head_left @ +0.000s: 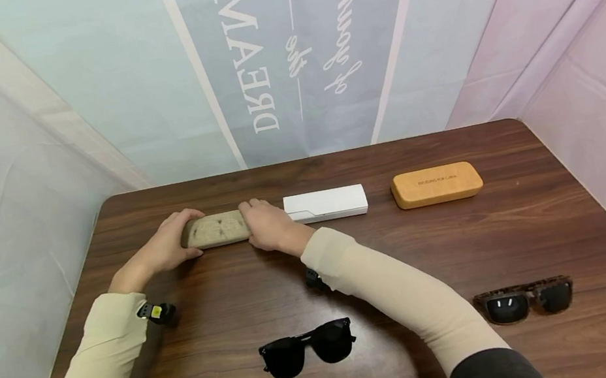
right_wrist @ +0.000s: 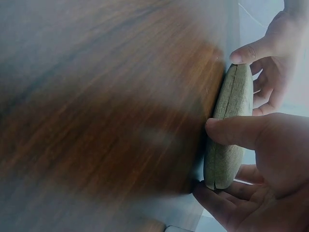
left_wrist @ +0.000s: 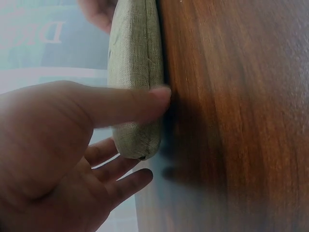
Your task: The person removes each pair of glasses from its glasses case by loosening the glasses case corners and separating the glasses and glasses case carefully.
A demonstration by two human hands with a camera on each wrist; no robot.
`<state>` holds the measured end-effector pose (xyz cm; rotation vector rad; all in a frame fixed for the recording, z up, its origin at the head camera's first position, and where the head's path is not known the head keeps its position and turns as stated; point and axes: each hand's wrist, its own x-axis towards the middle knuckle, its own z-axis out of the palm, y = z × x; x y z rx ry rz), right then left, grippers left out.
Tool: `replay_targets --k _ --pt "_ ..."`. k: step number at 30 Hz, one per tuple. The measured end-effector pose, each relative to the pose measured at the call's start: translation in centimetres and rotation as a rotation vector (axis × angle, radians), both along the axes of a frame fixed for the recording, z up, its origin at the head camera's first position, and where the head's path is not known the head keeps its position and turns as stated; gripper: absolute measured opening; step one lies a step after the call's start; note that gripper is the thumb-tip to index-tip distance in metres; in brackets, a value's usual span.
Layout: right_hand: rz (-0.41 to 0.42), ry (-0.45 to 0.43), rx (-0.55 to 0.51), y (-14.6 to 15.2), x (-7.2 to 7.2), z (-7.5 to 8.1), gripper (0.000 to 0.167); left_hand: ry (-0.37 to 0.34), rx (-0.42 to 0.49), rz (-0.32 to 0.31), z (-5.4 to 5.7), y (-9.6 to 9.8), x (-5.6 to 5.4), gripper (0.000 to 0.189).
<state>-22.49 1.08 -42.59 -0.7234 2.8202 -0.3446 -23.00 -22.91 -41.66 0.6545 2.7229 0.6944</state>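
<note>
A closed beige fabric glasses case (head_left: pixel 218 229) with small dark marks on its lid lies toward the back left of the table. My left hand (head_left: pixel 167 245) holds its left end between thumb and fingers. At the other end, my right hand (head_left: pixel 271 222) grips the case, covering that end in the head view. Seen from the left wrist, the thumb crosses the front side of the case (left_wrist: pixel 135 63), along which a seam runs. The right wrist view shows the right thumb on the front of the same case (right_wrist: pixel 231 104) and fingers behind it.
Right of the case lie a white box (head_left: pixel 329 203) and a tan glasses case (head_left: pixel 436 185). Black sunglasses (head_left: pixel 308 349) rest near the front middle, brown-framed sunglasses (head_left: pixel 525 300) at the front right. Behind the wooden table (head_left: pixel 408 251) hangs a printed curtain (head_left: pixel 305 50).
</note>
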Motion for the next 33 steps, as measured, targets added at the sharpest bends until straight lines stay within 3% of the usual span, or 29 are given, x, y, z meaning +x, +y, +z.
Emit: replay_targets --k 12,23,33 --pt "-0.013 -0.014 -0.035 0.6 0.2 1.1 0.072 0.019 0.023 0.001 1.3 0.7 0.0 0.055" --pt "0.025 0.119 -0.164 1.5 1.5 4.3 0.064 0.053 0.005 0.000 3.2 2.5 0.6 0.052" --pt "0.009 0.201 -0.243 5.6 0.9 4.9 0.055 0.194 -0.037 0.028 4.7 5.3 0.6 0.052"
